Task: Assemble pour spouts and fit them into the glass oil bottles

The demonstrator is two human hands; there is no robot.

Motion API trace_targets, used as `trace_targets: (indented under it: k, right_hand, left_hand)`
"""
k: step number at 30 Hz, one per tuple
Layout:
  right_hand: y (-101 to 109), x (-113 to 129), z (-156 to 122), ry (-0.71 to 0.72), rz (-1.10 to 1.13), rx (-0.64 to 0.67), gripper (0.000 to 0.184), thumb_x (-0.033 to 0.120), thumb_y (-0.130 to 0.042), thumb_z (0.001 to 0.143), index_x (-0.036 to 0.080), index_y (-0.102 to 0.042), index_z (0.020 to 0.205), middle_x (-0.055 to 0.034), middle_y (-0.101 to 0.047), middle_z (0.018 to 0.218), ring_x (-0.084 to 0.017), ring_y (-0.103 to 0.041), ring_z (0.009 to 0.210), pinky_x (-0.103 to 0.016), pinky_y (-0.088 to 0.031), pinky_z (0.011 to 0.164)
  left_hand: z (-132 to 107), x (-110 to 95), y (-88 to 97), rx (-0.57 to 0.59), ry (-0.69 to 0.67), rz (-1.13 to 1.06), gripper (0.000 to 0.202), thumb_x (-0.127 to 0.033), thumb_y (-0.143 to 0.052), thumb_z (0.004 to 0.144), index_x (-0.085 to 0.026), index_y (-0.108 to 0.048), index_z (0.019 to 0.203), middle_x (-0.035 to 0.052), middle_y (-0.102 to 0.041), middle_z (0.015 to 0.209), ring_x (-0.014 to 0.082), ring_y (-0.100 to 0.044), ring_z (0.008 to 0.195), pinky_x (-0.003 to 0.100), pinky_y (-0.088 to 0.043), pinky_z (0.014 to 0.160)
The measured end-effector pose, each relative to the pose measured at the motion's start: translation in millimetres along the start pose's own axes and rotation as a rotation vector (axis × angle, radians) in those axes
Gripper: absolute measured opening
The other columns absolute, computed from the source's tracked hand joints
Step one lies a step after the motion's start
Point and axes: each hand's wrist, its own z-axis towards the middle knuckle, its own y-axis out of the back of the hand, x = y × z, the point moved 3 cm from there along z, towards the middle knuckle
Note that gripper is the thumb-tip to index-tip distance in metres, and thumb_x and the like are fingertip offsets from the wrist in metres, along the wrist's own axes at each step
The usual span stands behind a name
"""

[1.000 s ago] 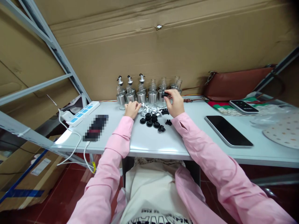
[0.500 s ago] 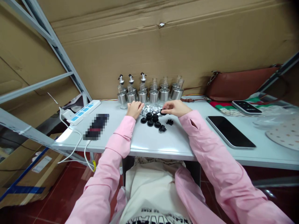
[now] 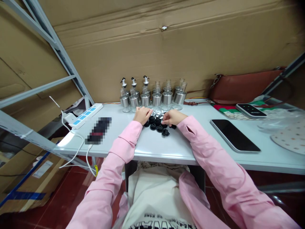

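My left hand [image 3: 143,115] is closed, its fingers bent together at the left edge of a small pile of parts. Anything in its grasp is hidden. Across the pile, my right hand [image 3: 174,117] has thumb and fingers pinched just above the black parts, and what they hold is too small to make out. Several black ribbed stoppers [image 3: 153,127] lie between and in front of the hands. Behind them are shiny silver parts [image 3: 157,112], partly covered by the hands. A toothed black piece [image 3: 165,133] lies at the near end of the pile.
Several glass bottles with steel bands [image 3: 156,99] stand in rows behind the pile. Three at the back left carry pour spouts [image 3: 146,79]. A power strip [image 3: 87,115] and a blurred phone [image 3: 98,131] lie left. A large phone [image 3: 234,135] and a brown bag [image 3: 245,86] are right.
My left hand has moved right and slightly nearer, up to the stoppers. My right hand has shifted left and toward me, now over the pile's right side and covering part of it.
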Motion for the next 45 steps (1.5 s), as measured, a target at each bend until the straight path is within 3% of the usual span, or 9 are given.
trace_targets:
  k: [5, 11, 15, 18, 23, 28, 38, 45]
  right_hand:
    - [-3.5, 4.2, 0.4, 0.018, 0.044, 0.076, 0.016, 0.027, -0.058, 0.073, 0.014, -0.062, 0.065, -0.0012, -0.062, 0.055, -0.011, -0.056, 0.049, -0.022, -0.042, 0.055]
    - [10.3, -1.8, 0.8, 0.134, -0.023, -0.068, 0.024, 0.038, -0.067, 0.063, 0.014, -0.068, 0.068, 0.0003, -0.056, 0.059, -0.009, -0.045, 0.054, -0.022, -0.033, 0.054]
    - [9.0, -7.4, -5.3, 0.25, 0.113, 0.2, 0.042, 0.048, -0.071, 0.054, 0.013, -0.07, 0.078, 0.0065, -0.04, 0.05, -0.006, -0.034, 0.048, -0.022, -0.028, 0.05]
    - [3.8, -7.9, -8.2, 0.277, 0.131, 0.34, 0.051, 0.052, -0.072, 0.05, 0.013, -0.071, 0.083, 0.0076, -0.038, 0.048, -0.006, -0.033, 0.047, -0.022, -0.028, 0.05]
    - [1.3, -3.5, -4.9, 0.233, 0.131, 0.251, 0.041, 0.049, -0.069, 0.056, 0.012, -0.072, 0.074, 0.0026, -0.052, 0.051, -0.007, -0.04, 0.049, -0.023, -0.032, 0.05]
    - [4.1, 1.3, -1.4, 0.202, 0.171, 0.07, 0.029, 0.041, -0.065, 0.063, 0.013, -0.073, 0.07, -0.0038, -0.066, 0.065, -0.012, -0.052, 0.059, -0.024, -0.04, 0.059]
    - [-5.3, 13.3, 0.8, 0.205, 0.014, 0.001, 0.021, 0.027, -0.059, 0.068, 0.012, -0.073, 0.068, -0.0032, -0.065, 0.058, -0.01, -0.049, 0.053, -0.022, -0.037, 0.055]
    - [-7.6, 18.1, 1.6, 0.243, -0.102, -0.049, 0.016, 0.02, -0.057, 0.065, 0.012, -0.071, 0.068, 0.0013, -0.053, 0.052, -0.007, -0.04, 0.049, -0.02, -0.031, 0.051]
  left_hand:
    - [-0.5, 0.3, -2.2, 0.021, 0.008, 0.026, 0.039, -0.034, -0.033, 0.094, -0.017, -0.058, 0.069, 0.002, -0.065, 0.077, 0.0161, -0.051, 0.079, 0.034, -0.026, 0.077]
    - [-0.8, 0.7, 0.0, 0.034, 0.027, 0.019, 0.037, -0.032, -0.035, 0.094, -0.018, -0.057, 0.068, -0.0002, -0.066, 0.079, 0.0148, -0.052, 0.08, 0.033, -0.025, 0.078]
    - [-0.6, 0.7, 1.1, 0.033, 0.042, 0.003, 0.038, -0.033, -0.035, 0.094, -0.018, -0.057, 0.067, -0.0001, -0.066, 0.077, 0.0148, -0.052, 0.079, 0.033, -0.025, 0.078]
    - [-0.8, 0.4, 1.7, 0.029, 0.039, -0.006, 0.037, -0.032, -0.035, 0.094, -0.018, -0.057, 0.067, -0.0002, -0.066, 0.078, 0.0144, -0.051, 0.079, 0.033, -0.024, 0.077]
    - [-1.1, 0.3, 4.1, 0.023, 0.058, 0.009, 0.036, -0.031, -0.035, 0.094, -0.017, -0.057, 0.068, 0.0006, -0.064, 0.077, 0.0143, -0.051, 0.079, 0.033, -0.023, 0.077]
    - [-0.8, 0.5, 6.8, 0.001, 0.092, 0.03, 0.035, -0.031, -0.035, 0.094, -0.017, -0.056, 0.07, 0.0015, -0.064, 0.079, 0.0144, -0.051, 0.08, 0.034, -0.022, 0.078]
    - [-0.7, 1.2, 5.5, 0.004, 0.096, 0.024, 0.036, -0.031, -0.035, 0.094, -0.017, -0.055, 0.069, 0.0018, -0.063, 0.079, 0.0146, -0.05, 0.08, 0.035, -0.022, 0.078]
    - [-0.4, 1.3, 4.2, 0.014, 0.093, 0.024, 0.036, -0.032, -0.035, 0.094, -0.017, -0.055, 0.068, 0.0018, -0.063, 0.078, 0.0144, -0.05, 0.079, 0.035, -0.022, 0.078]
